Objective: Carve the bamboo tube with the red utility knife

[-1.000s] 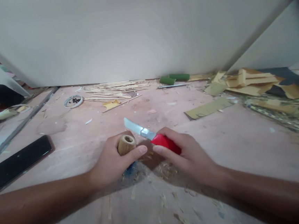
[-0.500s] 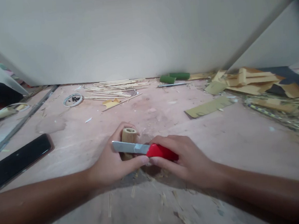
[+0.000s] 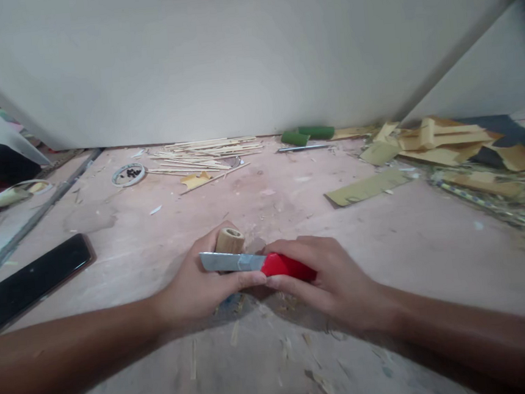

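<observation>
A short, pale piece of bamboo [image 3: 230,241] with a hole in its top end is gripped by my left hand [image 3: 197,285], fingers wrapped behind it. My right hand [image 3: 329,274] is closed round the red handle [image 3: 287,267] of a knife. The knife's broad grey blade [image 3: 222,262] points left and crosses in front of the bamboo. My left thumb lies along the blade's lower edge, its tip close to the handle. The bamboo's lower part is hidden behind the blade and thumb.
A black phone [image 3: 35,284] lies at left. Farther back are a round dish [image 3: 128,175] with dark bits, thin sticks [image 3: 204,159] and green tubes [image 3: 295,138]. A sandpaper strip [image 3: 367,188] and a heap of scraps [image 3: 441,138] lie right. Shavings [image 3: 320,383] litter the front.
The bamboo has tilted, its top leaning to the right and slightly lower. The knife and both hands have shifted slightly right and down; both grips stay closed.
</observation>
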Demonstrator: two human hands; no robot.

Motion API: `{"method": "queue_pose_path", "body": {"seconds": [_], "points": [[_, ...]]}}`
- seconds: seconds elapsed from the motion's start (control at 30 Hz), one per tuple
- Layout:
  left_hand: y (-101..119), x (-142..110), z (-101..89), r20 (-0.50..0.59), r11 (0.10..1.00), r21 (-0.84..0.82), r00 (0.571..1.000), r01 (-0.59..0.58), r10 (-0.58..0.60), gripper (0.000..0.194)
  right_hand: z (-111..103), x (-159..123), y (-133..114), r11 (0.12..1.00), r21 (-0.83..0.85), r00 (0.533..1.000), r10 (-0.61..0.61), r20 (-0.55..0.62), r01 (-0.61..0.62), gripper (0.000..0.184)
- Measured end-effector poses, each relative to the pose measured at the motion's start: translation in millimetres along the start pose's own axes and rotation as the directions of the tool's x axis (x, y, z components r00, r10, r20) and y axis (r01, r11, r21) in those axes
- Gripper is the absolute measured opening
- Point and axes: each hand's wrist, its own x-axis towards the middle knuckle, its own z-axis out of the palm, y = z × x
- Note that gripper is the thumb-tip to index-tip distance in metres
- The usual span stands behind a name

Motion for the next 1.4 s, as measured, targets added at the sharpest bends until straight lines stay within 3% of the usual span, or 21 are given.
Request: {"method": "queue_pose_path", "body": {"seconds": [0.23, 0.67, 1.17, 1.4], "points": [[-0.5, -1.3, 1.9, -0.074, 1.0, -0.005, 0.997, 0.016, -0.016, 0.042, 3.4, -2.6, 2.7, 0.998, -0.058, 0.997, -0.033, -0.075, 0.029, 0.022], [3.8, -2.1, 7.0, -0.175, 0.998, 0.003, 0.982, 0.069, -0.067, 0.037, 5.9, -2.4, -0.7, 0.995, -0.076, 0.991, 0.05, -0.125, -0.06, 0.026], [4.3, -1.1, 2.0, -0.097, 0.995, 0.052, 0.992, -0.081, 0.086, 0.037, 2.0, 1.1, -1.9, 0.993, 0.071, 0.996, 0.09, -0.014, -0.089, 0.024], [1.6, -0.6, 2.8, -0.061, 0.999, -0.013, 0.997, -0.051, 0.051, 0.039, 3.2, 2.8, -1.2, 0.994, 0.073, 0.997, 0.08, -0.014, -0.079, 0.019]]}}
